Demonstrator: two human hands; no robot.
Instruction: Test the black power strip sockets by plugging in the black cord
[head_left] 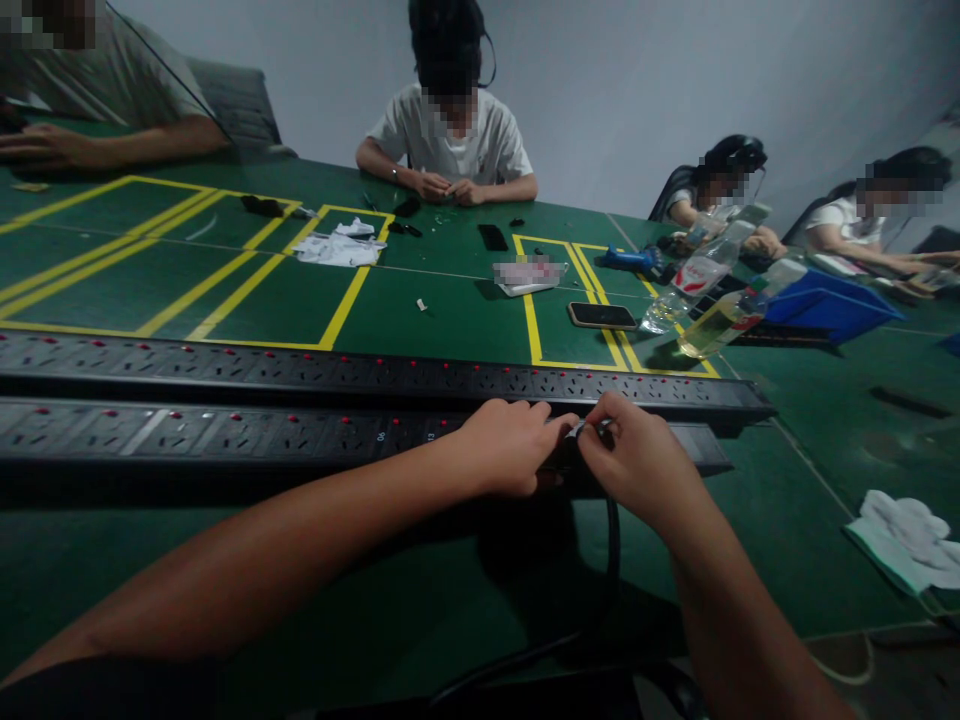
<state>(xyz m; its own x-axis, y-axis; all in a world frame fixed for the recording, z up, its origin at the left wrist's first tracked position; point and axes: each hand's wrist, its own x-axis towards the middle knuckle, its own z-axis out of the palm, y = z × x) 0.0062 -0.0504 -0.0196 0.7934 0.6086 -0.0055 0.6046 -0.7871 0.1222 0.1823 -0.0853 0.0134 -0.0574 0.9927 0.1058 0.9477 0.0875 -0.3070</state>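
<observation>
Two long black power strips lie across the green table, a far one (360,375) and a near one (225,430). My left hand (510,445) is curled over the near strip close to its right end, fingers closed on it. My right hand (637,460) sits just to its right, thumb and fingers pinched on a small part at the strip's top edge that I cannot make out. A black cable (611,530) drops from the strip below my hands toward me.
Other people sit along the far and right sides. A phone (602,316), two tilted plastic bottles (709,270), a blue bin (832,305), white cloths (337,248) and a white glove (911,530) lie on the table with yellow tape lines.
</observation>
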